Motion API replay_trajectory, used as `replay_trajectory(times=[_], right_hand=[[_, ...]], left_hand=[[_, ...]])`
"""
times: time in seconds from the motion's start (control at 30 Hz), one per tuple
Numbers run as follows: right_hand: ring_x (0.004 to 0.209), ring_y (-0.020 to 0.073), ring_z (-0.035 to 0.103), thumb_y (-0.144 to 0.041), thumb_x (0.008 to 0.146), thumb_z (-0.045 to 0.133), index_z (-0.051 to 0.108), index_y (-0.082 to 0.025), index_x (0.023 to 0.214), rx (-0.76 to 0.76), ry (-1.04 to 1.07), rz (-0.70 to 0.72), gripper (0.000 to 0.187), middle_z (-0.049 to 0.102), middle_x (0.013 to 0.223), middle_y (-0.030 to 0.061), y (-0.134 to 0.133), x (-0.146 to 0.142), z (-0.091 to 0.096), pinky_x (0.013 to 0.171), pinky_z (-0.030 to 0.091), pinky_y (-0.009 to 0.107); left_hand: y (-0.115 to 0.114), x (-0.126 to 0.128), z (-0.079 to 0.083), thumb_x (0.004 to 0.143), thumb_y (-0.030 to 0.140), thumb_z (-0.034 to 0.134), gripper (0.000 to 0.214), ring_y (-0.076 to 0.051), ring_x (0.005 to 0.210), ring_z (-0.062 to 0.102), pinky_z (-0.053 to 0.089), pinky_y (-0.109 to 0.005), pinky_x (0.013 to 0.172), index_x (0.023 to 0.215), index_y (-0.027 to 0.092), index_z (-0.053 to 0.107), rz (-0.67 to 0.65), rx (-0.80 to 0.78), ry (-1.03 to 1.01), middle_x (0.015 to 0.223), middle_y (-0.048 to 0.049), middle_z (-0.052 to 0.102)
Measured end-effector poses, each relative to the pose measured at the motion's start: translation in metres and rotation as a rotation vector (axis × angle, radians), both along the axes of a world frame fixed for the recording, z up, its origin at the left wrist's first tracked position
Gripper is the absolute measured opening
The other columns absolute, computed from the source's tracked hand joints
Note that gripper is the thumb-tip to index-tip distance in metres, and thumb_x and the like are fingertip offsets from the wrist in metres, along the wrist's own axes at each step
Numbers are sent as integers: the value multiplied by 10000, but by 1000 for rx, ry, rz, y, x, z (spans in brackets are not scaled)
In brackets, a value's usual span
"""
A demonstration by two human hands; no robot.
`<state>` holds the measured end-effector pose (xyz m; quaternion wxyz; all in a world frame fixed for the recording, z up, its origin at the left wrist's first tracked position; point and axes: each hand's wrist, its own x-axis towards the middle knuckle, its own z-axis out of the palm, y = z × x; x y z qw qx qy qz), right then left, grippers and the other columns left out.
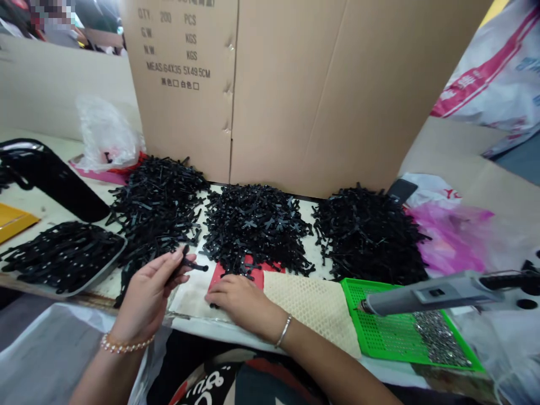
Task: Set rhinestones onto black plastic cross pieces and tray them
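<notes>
My left hand (158,278) is closed on thin black plastic pieces (194,265), pinched between thumb and fingers, with one rounded end sticking out to the right. My right hand (236,295) lies low over the front of a red mat (220,272), its fingers bent down together. A bit of a small black piece (214,306) shows under its fingertips; the rest is hidden by the hand. Just beyond the right hand rises a heap of black pieces with shiny dots (257,225). Another black heap (156,208) stands behind my left hand.
At right, an electric screwdriver (422,298) hangs over a green basket (354,315) of small metal screws (442,340). A textured cream mat (312,306) lies beside it. A third black heap (367,230) stands behind. A filled tray (120,253) is at left. Tall cardboard (295,95) closes the back.
</notes>
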<state>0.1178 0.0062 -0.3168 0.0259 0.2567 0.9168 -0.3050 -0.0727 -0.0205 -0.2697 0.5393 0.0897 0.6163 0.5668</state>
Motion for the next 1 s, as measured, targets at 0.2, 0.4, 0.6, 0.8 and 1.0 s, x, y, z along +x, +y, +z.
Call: replay_trajectory(times=[0.2,0.4,0.6,0.8,1.0], right_hand=[[993,136,454,-282,936,396,584,-241,1130,150,-92,80,273,553,1027,46,6,-12,-15,856,355,303],[1004,42,503,-279,941,374,517,-197,1274,-122,385,-285,372,535,1124,54,19,14,22,903,418,180],[973,16,558,-337,912,448,501,-212,1292,-440,498,-471,404,579,1095,22,22,35,49,877,462,123],[917,29,576,-405,862,533,578,-171,1201,-653,600,-589,414,582,1099,55,17,42,48,827,486,117],[925,46,588,-406,807,608,600,-137,1112,-796,716,-716,406,587,1065,69,13,42,47,843,501,138]], left_hand=[[-5,3,-3,502,417,857,450,-123,735,604,530,-162,589,843,151,732,-99,-12,-49,866,-62,688],[-14,7,-1,562,396,836,352,-149,811,610,524,-172,633,817,171,745,-237,-31,-129,899,-73,689],[-22,31,8,751,416,704,256,-216,1126,544,506,-186,809,885,203,753,-514,104,-44,1327,-61,532],[-23,51,5,729,431,724,367,-184,981,615,514,-218,838,983,165,723,-414,79,-22,1108,-89,658],[-22,65,9,638,420,793,430,-155,807,642,543,-213,761,923,108,714,-281,6,-86,914,-79,689]])
